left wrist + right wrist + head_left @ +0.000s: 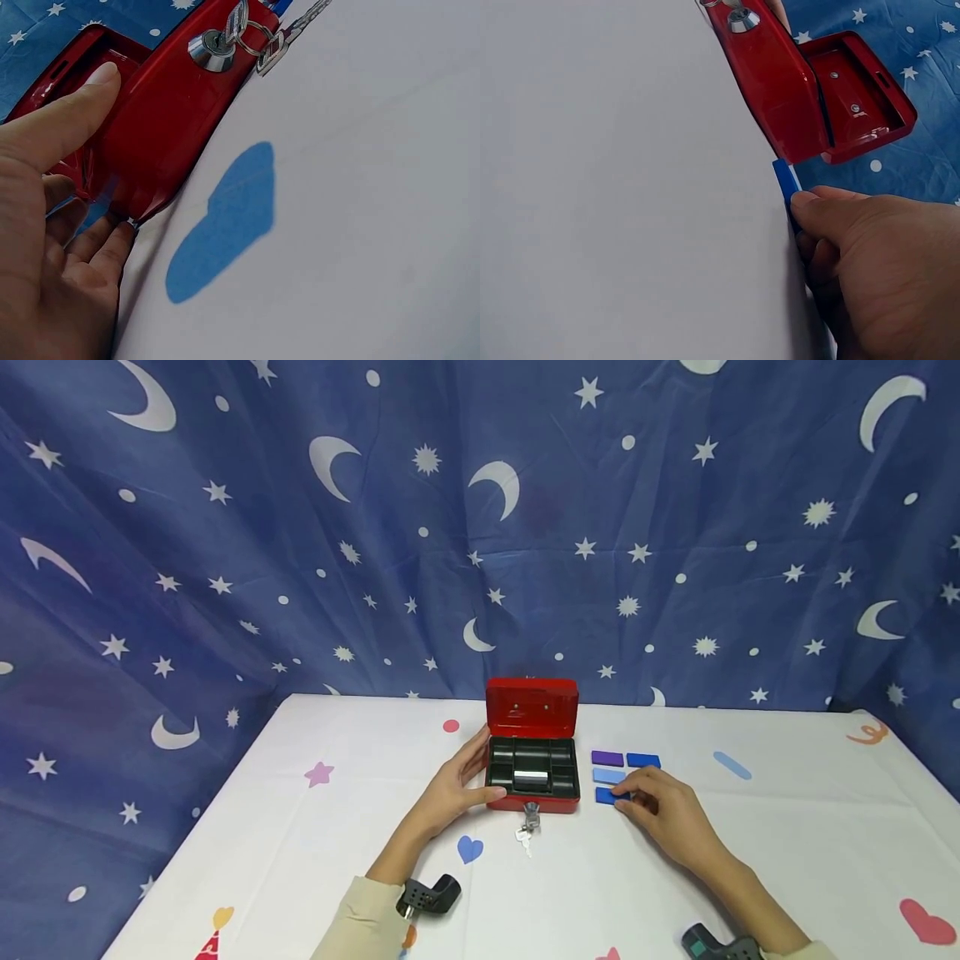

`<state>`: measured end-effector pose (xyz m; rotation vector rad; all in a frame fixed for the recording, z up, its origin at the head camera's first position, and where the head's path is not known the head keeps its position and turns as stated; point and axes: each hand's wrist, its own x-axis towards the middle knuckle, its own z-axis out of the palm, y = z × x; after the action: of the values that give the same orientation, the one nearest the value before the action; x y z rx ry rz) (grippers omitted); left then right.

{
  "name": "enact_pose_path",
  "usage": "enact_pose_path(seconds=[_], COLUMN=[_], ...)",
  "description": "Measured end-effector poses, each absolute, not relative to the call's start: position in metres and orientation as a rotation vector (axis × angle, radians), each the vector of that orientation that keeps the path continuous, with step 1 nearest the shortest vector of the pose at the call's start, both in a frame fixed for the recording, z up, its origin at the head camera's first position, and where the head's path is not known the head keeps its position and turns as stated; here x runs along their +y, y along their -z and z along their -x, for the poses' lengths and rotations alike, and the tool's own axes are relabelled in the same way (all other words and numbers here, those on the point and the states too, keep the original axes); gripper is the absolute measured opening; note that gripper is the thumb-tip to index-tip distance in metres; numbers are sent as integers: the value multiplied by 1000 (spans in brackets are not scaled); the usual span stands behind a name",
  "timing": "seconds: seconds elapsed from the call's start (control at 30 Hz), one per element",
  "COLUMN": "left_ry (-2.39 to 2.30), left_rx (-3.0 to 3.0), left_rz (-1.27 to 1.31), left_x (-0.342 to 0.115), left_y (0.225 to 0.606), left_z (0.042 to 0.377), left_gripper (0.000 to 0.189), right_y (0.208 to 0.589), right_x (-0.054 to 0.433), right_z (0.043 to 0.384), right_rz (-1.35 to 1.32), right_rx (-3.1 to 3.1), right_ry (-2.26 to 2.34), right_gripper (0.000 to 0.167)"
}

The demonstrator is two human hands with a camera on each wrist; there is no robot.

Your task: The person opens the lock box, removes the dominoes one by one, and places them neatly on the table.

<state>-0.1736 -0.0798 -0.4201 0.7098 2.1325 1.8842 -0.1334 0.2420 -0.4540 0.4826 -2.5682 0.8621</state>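
A red cash box [514, 804] stands with its lid [532, 708] raised, showing a black compartment tray [532, 749]. My left hand [453, 787] holds its left end, thumb over the front corner and fingers along the side. A key [237, 19] sits in the front lock [212, 51], with a second key [285, 41] on its ring. To the right of the box, my right hand [670, 810] pinches a flat blue block [784, 180] between thumb and fingers, low at the tabletop. Beyond it lie a light blue block [608, 776], a purple block [607, 758] and another blue block [642, 761].
A pale, shiny strip [531, 776] shows in the tray's front middle compartment. The white tablecloth [300, 877] carries printed shapes, among them a blue heart [470, 849]. A dark blue curtain [420, 568] with moons and stars hangs behind the table's far edge.
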Motion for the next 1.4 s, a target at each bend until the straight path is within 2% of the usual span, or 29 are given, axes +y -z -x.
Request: enact_pose_path(seconds=[0.73,1.03,1.4], left_ry=[-1905,-1916,-1932], left_rx=[2128,2117,2115], left_rz=[-715,-711,-761], left_x=[-81,-80,-79], left_y=[424,426,424], left_z=[168,169,176], left_gripper=[87,87,87], right_y=[456,432,394], right_x=[243,227,181], right_z=[133,134,157], right_rz=[-512,-549,-527], right_rx=[-2407,-2362,-2535], right_ry=[-941,-968,-1039], right_gripper=[23,26,22])
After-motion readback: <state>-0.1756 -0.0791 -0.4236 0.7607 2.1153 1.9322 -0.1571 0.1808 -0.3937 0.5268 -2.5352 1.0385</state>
